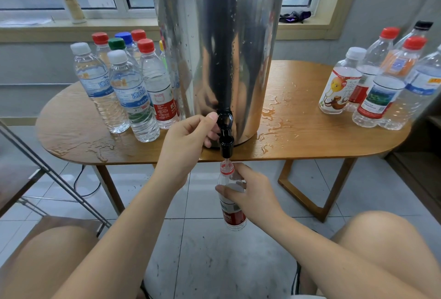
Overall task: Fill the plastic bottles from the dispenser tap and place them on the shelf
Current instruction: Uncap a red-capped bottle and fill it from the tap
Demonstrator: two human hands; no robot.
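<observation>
A tall steel dispenser (214, 48) stands on the wooden table (310, 141) with its black tap (225, 136) over the front edge. My left hand (188, 138) grips the tap lever. Below the spout, my right hand (253, 193) holds an uncapped clear bottle with a red label (232, 215) upright, its red-ringed mouth right under the tap. A thin stream of water runs into the bottle.
Several capped bottles (133, 88) stand on the table left of the dispenser, several more (381, 84) at the right end. Water puddles lie on the tabletop. A metal shelf frame (55, 174) stands at the left. My knees sit low in view over a tiled floor.
</observation>
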